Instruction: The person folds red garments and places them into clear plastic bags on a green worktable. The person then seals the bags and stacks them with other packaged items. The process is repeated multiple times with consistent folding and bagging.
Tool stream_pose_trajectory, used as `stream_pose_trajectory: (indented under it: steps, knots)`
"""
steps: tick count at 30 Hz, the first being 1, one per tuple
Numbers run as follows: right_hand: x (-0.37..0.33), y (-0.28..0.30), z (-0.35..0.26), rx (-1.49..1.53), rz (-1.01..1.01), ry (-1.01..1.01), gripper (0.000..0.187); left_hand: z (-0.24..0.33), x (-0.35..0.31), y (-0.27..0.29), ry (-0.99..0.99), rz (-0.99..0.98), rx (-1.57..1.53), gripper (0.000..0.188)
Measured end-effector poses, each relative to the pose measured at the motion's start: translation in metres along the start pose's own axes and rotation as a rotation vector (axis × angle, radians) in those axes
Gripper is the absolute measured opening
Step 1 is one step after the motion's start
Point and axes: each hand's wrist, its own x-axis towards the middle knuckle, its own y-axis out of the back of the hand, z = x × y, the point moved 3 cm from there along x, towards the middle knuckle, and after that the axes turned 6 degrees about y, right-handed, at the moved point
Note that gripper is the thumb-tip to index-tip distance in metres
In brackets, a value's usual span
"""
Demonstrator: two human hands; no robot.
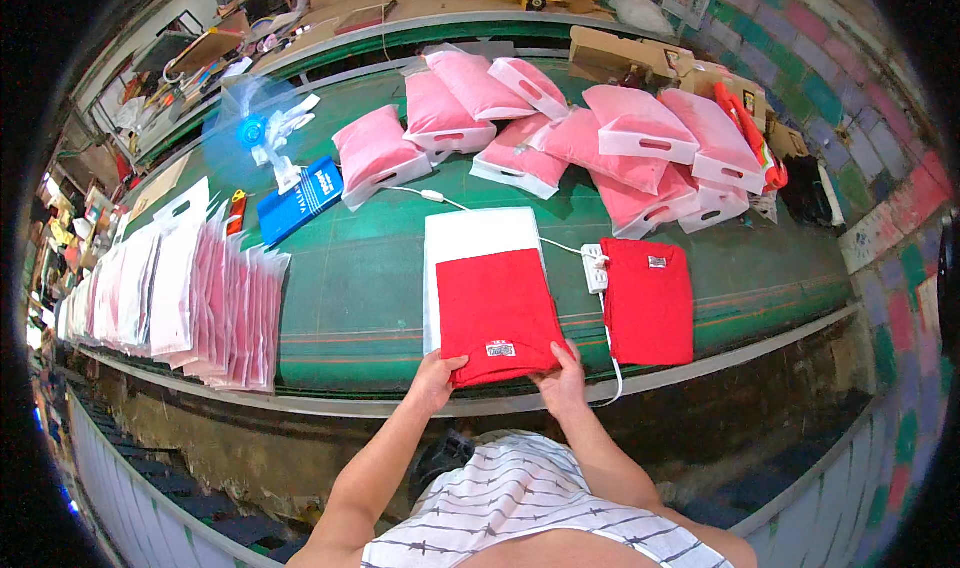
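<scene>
A folded red T-shirt [497, 303] lies at the table's near edge, its neckline and label toward me. My left hand [435, 380] grips its near left corner, thumb on top. At the near right corner my right hand [562, 377] pinches the cloth in the same way. Under the shirt's far part lies a flat white sheet or bag [480, 230], showing beyond and along the left side. To the right rests a second folded red T-shirt [650, 308], its label at the far end, touched by neither hand.
Filled pink packages [640, 123] with handle cutouts pile at the back. Upright white bags [175, 298] stand in a row at left. A blue-hubbed fan [252, 131], blue packet [300, 202], orange-handled tool [236, 212] and white power strip [595, 268] with cord sit on the green table [345, 293].
</scene>
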Motion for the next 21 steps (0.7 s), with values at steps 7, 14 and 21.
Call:
stream_pose_trajectory:
  steps: [7,14,21]
  knots:
    - [0.014,0.008,-0.023,-0.51,-0.206,-0.129,0.041,0.015,-0.012,0.005,-0.446,0.172,0.441,0.056]
    - [-0.018,-0.084,-0.018,-1.788,-0.445,0.536,0.04,0.05,-0.014,-0.046,-0.678,0.099,1.292,0.031]
    - [-0.037,-0.104,0.011,-1.999,-0.397,0.469,0.047,0.059,-0.005,-0.081,-0.492,-0.098,1.324,0.048]
